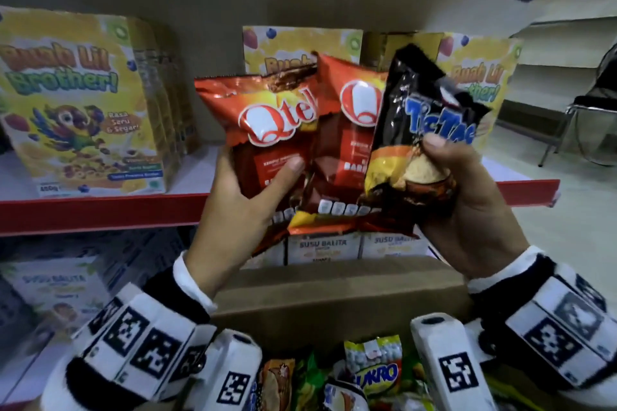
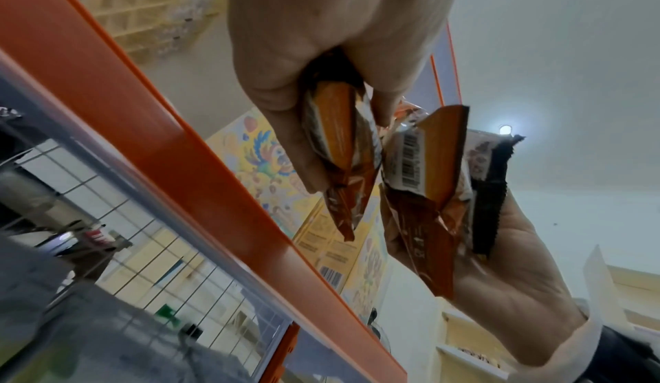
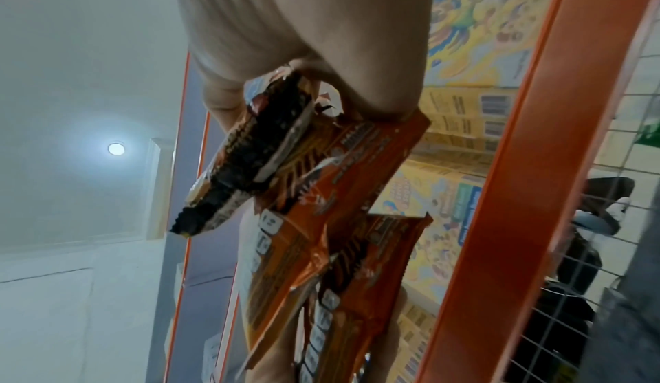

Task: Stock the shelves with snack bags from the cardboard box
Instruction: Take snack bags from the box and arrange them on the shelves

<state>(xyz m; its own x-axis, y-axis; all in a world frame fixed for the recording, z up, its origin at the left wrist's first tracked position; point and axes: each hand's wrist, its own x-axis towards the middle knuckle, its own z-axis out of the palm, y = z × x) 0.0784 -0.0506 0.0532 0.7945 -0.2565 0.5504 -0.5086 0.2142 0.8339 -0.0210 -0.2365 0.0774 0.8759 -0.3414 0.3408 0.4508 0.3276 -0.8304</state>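
Note:
My left hand (image 1: 267, 185) grips one red Qtela snack bag (image 1: 267, 130) by its lower half, thumb across the front. Just to its right, my right hand (image 1: 440, 170) pinches a black TicTac bag (image 1: 417, 117) together with a second red Qtela bag (image 1: 350, 143) behind it. All three bags are held upright in front of the red-edged shelf (image 1: 100, 210). The left wrist view shows my left hand (image 2: 321, 78) on its bag (image 2: 339, 140). The right wrist view shows the black bag (image 3: 250, 157) over the red one (image 3: 321, 205). The cardboard box (image 1: 334, 297) is below my hands.
Yellow cereal boxes (image 1: 83, 103) stand at the shelf's left and behind the bags. White Susu Balita cartons (image 1: 320, 250) fill the shelf below. Several more snack bags (image 1: 374, 374) lie in the box. A chair (image 1: 587, 117) and bare shelving (image 1: 561, 53) are at the far right.

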